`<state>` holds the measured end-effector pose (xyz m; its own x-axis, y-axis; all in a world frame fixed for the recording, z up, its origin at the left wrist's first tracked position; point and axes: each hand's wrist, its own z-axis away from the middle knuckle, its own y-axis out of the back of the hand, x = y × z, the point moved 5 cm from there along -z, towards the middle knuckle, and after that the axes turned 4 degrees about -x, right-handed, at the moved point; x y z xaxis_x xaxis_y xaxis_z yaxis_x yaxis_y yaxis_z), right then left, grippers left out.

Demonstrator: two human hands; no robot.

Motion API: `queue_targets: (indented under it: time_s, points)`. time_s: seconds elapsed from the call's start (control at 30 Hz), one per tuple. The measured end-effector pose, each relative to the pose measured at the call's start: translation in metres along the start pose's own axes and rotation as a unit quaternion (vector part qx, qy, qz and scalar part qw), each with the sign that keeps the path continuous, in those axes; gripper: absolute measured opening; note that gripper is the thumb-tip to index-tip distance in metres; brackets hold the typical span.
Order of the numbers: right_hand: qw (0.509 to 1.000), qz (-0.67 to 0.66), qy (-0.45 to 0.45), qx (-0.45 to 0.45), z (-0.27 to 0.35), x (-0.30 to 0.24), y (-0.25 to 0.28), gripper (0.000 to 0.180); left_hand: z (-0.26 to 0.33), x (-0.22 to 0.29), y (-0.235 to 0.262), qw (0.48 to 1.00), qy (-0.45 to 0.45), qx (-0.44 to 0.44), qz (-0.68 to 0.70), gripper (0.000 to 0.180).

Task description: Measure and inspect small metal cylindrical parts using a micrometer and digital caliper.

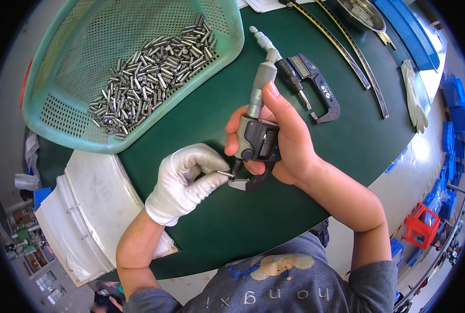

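My right hand (290,130), bare, is wrapped round a digital micrometer (258,136), its thumb up along the barrel and the jaws pointing toward me. In a white glove, my left hand (183,180) pinches a small shiny metal pin (224,173) between thumb and fingertips. The pin's far end lies at the micrometer's jaws; whether both jaws touch it I cannot tell. Many similar metal pins (159,73) lie heaped in a green perforated plastic basket (50,125) at the far left.
A second digital micrometer (316,86) lies beyond my right hand. Two dark strips (347,49), a metal bowl (365,13), a blue basket (407,31) and a white glove (414,99) lie farther right. An open ring binder (97,208) rests at left. A red stool (421,225) stands on the floor.
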<state>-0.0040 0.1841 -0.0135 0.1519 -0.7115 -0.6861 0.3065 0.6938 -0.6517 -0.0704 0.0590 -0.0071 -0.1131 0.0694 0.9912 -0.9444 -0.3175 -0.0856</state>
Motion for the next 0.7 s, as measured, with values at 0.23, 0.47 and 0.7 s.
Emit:
queue_targets:
  time_s: [0.23, 0.47, 0.7]
  points:
    - [1.0, -0.014, 0.01, -0.015, 0.0001, -0.0006, 0.0006, 0.066, -0.001, -0.0003, 0.0003, 1.0, 0.001, 0.003, 0.013, 0.01]
    - [1.0, -0.019, 0.001, -0.015, 0.0003, 0.0, -0.0001, 0.069, -0.0007, 0.0012, -0.0001, 1.0, 0.001, -0.003, -0.001, 0.009]
    - [1.0, -0.016, 0.001, -0.019, -0.0004, 0.0, -0.002, 0.069, 0.0003, 0.0013, 0.0008, 1.0, 0.004, -0.005, -0.013, 0.008]
